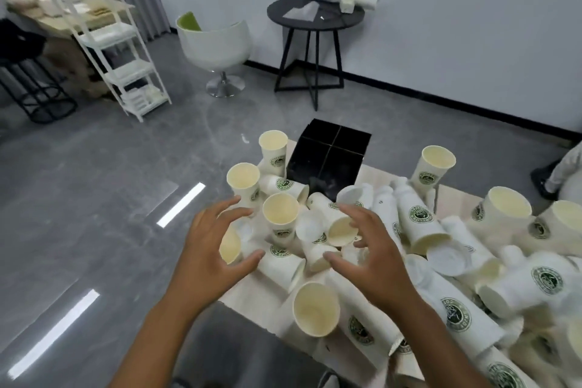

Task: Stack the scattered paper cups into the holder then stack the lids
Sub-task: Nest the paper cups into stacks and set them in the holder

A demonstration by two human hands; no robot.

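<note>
Head view shows both hands spread over a heap of white paper cups with green round logos (422, 217) on the pale wooden bench (252, 296); left hand (211, 249) at seven o'clock, grip released, fingers splayed, holding nothing; right hand (371, 252) at five o'clock, likewise released; black square four-compartment holder (327, 161) stands at twelve o'clock; white plastic lids (447, 257) lie among the cups.

Paper cups (280, 214) lie scattered on the table (252, 293), some upright, some on their sides, with lids (447, 257) among them. The holder (327, 161) stands at the table's far edge, behind the heap. Both hands hover above the heap, the left hand (214, 246) left of the right hand (371, 255).
</note>
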